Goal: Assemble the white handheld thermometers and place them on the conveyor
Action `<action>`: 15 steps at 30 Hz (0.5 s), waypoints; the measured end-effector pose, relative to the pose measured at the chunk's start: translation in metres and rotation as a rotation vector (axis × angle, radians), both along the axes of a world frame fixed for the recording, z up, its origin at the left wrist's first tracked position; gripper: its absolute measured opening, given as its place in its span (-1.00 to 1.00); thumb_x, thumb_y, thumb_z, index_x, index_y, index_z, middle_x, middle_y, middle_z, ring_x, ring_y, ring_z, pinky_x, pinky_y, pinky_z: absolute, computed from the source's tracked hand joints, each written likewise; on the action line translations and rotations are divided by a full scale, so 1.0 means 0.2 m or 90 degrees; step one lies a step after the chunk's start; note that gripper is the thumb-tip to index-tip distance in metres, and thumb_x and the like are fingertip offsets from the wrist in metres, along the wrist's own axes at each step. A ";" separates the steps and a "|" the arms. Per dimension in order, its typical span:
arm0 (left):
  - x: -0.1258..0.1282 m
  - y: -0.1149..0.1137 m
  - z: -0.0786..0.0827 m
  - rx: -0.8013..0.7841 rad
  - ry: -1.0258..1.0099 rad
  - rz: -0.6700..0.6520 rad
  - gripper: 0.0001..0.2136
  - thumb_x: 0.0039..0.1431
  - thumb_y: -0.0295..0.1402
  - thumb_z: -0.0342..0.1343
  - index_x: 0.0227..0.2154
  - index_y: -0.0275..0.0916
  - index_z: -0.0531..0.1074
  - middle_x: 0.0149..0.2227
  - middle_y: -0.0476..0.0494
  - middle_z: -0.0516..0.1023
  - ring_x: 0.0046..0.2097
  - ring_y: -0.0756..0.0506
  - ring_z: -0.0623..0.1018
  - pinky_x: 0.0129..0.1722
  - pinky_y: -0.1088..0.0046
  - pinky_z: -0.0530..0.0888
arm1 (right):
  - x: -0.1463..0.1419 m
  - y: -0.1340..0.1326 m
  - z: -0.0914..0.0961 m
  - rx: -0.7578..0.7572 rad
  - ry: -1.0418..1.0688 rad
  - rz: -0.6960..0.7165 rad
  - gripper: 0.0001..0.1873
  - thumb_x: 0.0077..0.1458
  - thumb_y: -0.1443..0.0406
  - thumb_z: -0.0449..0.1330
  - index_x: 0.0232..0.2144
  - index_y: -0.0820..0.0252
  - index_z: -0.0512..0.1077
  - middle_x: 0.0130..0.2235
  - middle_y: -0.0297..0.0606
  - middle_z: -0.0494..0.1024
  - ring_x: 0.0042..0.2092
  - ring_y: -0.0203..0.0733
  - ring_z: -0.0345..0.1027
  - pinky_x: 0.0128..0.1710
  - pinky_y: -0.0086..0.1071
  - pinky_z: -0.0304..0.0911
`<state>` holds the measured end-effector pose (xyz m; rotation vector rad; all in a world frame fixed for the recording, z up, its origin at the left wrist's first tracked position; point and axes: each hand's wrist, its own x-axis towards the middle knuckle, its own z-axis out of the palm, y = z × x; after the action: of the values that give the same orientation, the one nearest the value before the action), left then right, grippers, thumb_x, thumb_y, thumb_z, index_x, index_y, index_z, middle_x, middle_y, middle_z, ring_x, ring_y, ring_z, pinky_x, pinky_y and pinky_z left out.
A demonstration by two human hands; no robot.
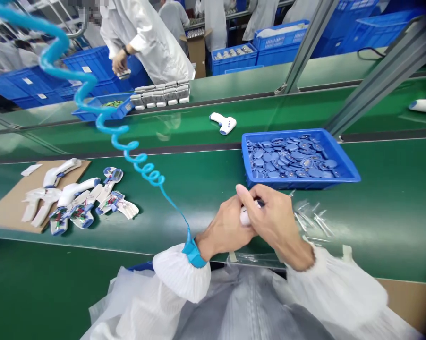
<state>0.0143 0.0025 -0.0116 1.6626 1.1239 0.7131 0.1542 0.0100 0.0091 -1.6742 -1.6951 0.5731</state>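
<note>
In front of my body, my left hand (229,226) and my right hand (275,215) are closed together around a white thermometer (245,216). Only a small part of its white shell and a dark spot show between the fingers; the rest is covered. My right thumb lies across the top of it. Just beyond my right hand stands a blue bin (301,182) filled with blue oval covers (287,158). Several thin clear plastic pieces (314,219) lie to the right of that hand. A blue wrist strap (194,254) with a coiled cord (138,163) is on my left wrist.
At left, opened thermometers (80,212) with bare circuitry lie by a cardboard sheet (7,208). A finished-looking thermometer (224,123) rests on the green conveyor (184,132). Grey-white units (161,96) stand stacked beyond, near a person in white (145,38). A metal post (379,78) rises right.
</note>
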 end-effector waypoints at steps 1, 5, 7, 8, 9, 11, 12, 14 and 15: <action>0.00 0.00 0.00 0.007 0.029 -0.019 -0.85 0.14 -0.39 0.16 -0.21 -0.25 0.40 -0.27 -0.13 0.58 -0.33 -0.12 0.53 -0.35 0.38 0.40 | -0.05 0.02 -0.01 0.050 -0.040 -0.008 -0.37 0.31 -0.08 0.08 -0.67 0.14 0.18 -0.62 -0.36 0.30 -0.55 -0.33 0.09 -0.47 -0.33 -0.02; -0.02 -0.01 0.00 0.044 0.246 -0.043 -0.76 0.12 -0.36 0.13 -0.15 -0.33 0.44 -0.25 -0.30 0.64 -0.30 -0.30 0.63 -0.30 0.23 0.49 | -0.12 0.06 -0.04 0.183 -0.108 0.015 -0.39 0.36 0.08 0.07 -0.70 0.14 0.08 -0.66 -0.38 0.20 -0.58 -0.36 0.01 -0.49 -0.32 -0.11; -0.04 0.00 0.00 0.060 0.276 -0.031 -0.72 0.15 -0.30 0.15 -0.12 -0.33 0.44 -0.21 -0.31 0.65 -0.27 -0.32 0.64 -0.27 0.21 0.51 | -0.12 0.06 -0.04 0.215 -0.090 -0.015 -0.39 0.36 0.13 0.07 -0.71 0.13 0.05 -0.68 -0.39 0.17 -0.59 -0.37 -0.01 -0.50 -0.31 -0.11; -0.05 0.01 0.01 0.055 0.259 -0.036 -0.74 0.18 -0.27 0.15 -0.13 -0.31 0.44 -0.21 -0.27 0.66 -0.27 -0.29 0.65 -0.28 0.25 0.52 | -0.12 0.06 -0.03 0.221 -0.079 -0.030 -0.39 0.37 0.14 0.07 -0.71 0.12 0.05 -0.68 -0.39 0.18 -0.60 -0.36 -0.01 -0.51 -0.31 -0.10; -0.06 0.01 0.01 0.044 0.234 -0.049 -0.78 0.20 -0.26 0.14 -0.16 -0.28 0.45 -0.22 -0.22 0.66 -0.28 -0.25 0.65 -0.30 0.29 0.51 | -0.13 0.06 -0.03 0.224 -0.071 -0.036 -0.39 0.38 0.15 0.07 -0.71 0.11 0.07 -0.68 -0.38 0.20 -0.60 -0.36 0.01 -0.51 -0.31 -0.09; -0.08 0.02 0.01 0.030 0.216 -0.080 -0.82 0.22 -0.28 0.13 -0.18 -0.24 0.46 -0.25 -0.17 0.67 -0.30 -0.21 0.65 -0.33 0.34 0.51 | -0.14 0.06 -0.03 0.233 -0.066 -0.022 -0.41 0.39 0.16 0.07 -0.71 0.11 0.12 -0.67 -0.37 0.24 -0.60 -0.34 0.06 -0.52 -0.30 -0.07; -0.08 0.03 0.01 0.035 0.237 -0.092 -0.81 0.20 -0.29 0.13 -0.18 -0.25 0.46 -0.27 -0.18 0.67 -0.30 -0.23 0.66 -0.33 0.33 0.52 | -0.15 0.07 -0.03 0.240 -0.066 -0.016 -0.41 0.39 0.17 0.06 -0.71 0.10 0.12 -0.67 -0.37 0.24 -0.60 -0.34 0.06 -0.52 -0.30 -0.07; -0.08 0.04 0.01 0.076 0.315 -0.089 -0.74 0.16 -0.30 0.14 -0.12 -0.29 0.46 -0.28 -0.26 0.67 -0.28 -0.31 0.67 -0.28 0.23 0.54 | -0.16 0.08 -0.03 0.257 -0.056 -0.013 -0.40 0.38 0.18 0.03 -0.73 0.08 0.09 -0.68 -0.36 0.21 -0.61 -0.33 0.04 -0.52 -0.28 -0.08; -0.08 0.05 0.01 0.098 0.345 -0.077 -0.71 0.16 -0.28 0.15 -0.10 -0.31 0.46 -0.28 -0.29 0.67 -0.27 -0.35 0.67 -0.25 0.18 0.54 | -0.16 0.08 -0.03 0.260 -0.044 -0.020 -0.40 0.38 0.18 0.03 -0.73 0.08 0.10 -0.68 -0.36 0.21 -0.61 -0.32 0.03 -0.52 -0.28 -0.07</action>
<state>-0.0024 0.0115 -0.0091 2.1084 1.3475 0.2763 0.1226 0.0264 0.0029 -1.4329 -1.6945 0.1396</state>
